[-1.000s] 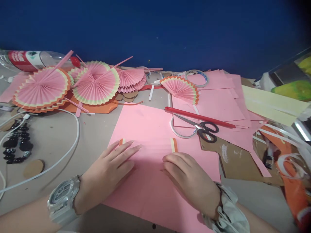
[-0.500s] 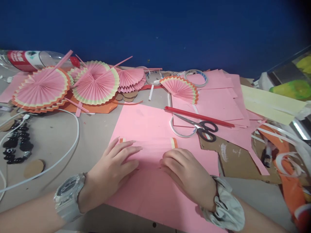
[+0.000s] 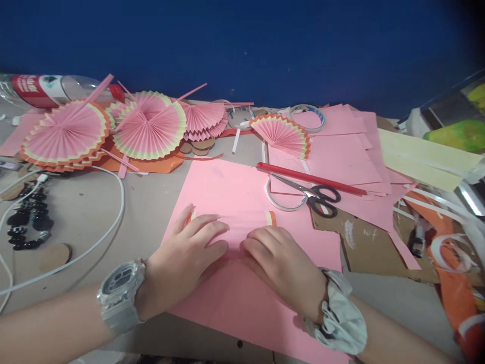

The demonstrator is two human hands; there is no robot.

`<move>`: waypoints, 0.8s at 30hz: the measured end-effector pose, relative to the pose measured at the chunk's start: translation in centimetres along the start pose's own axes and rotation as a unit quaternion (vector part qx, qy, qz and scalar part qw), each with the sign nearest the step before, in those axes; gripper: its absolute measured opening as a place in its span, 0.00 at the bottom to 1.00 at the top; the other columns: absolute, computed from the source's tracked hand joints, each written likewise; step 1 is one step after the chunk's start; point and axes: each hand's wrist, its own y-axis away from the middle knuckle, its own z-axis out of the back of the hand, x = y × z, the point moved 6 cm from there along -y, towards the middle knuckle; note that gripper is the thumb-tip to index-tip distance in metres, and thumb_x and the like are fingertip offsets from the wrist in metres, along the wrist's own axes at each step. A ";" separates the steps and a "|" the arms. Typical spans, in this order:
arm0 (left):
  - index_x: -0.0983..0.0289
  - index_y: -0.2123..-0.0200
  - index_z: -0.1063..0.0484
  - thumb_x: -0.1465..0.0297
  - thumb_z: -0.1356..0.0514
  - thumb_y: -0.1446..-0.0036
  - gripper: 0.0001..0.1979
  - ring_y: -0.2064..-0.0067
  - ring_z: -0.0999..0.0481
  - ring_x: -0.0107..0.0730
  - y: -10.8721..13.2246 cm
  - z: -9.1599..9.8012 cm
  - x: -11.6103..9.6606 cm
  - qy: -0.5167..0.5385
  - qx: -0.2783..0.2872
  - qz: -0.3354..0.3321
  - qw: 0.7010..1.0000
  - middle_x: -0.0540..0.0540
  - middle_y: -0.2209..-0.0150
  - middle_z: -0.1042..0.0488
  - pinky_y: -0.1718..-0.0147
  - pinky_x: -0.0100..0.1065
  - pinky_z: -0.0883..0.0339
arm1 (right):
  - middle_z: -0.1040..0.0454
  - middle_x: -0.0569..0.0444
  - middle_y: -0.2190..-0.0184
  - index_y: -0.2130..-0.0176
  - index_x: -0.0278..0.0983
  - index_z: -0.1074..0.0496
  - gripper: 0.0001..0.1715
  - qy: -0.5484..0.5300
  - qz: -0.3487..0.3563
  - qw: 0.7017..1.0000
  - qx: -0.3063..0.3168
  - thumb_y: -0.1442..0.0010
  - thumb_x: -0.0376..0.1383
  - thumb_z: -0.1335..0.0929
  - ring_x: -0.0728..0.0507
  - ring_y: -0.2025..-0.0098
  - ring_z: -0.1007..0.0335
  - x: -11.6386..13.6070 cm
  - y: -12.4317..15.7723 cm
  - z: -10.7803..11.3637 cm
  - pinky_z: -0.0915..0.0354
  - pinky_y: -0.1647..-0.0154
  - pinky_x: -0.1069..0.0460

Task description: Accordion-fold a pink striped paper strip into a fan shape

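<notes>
A pleated pink paper strip with orange and cream bands at both ends lies across a larger pink sheet. My left hand rests over its left part, upper fingers spread, index finger and partly hidden thumb at the near edge. At the right part, my right hand has its fingers bunched together on the same edge. Both hands grip the strip; the fold between them is partly covered. Beyond the right hand lie black-handled scissors, a red stick and a roll of tape.
Finished paper fans lie along the back left, near a plastic bottle. A half-open fan and stacked pink sheets are at the back right. A white cable loops at left, near black beads. Cardboard lies right.
Both hands have shifted slightly at the strip and come closer together, the left moving right and the right moving left. The view has tilted slightly.
</notes>
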 end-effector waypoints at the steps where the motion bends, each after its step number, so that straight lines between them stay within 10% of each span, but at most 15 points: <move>1: 0.60 0.65 0.30 0.68 0.44 0.43 0.05 0.46 0.38 0.39 -0.1 0.0 -0.1 0.001 -0.005 -0.004 1.000 0.51 0.51 0.32 0.40 0.55 0.62 | 0.33 0.52 0.68 0.66 0.35 0.33 0.07 0.010 0.011 1.000 -0.003 0.38 0.36 0.38 0.45 0.65 0.40 0.2 -0.1 -0.1 0.42 0.64 0.49; 24: 0.63 0.69 0.33 0.74 0.49 0.41 0.07 0.48 0.38 0.33 -0.2 -0.4 1.4 0.126 0.001 0.046 0.991 0.53 0.52 0.35 0.40 0.45 0.55 | 0.37 0.52 0.71 0.71 0.36 0.38 0.11 -0.005 -0.082 0.997 -0.011 0.37 0.35 0.41 0.44 0.67 0.43 -1.5 0.2 0.4 0.42 0.65 0.48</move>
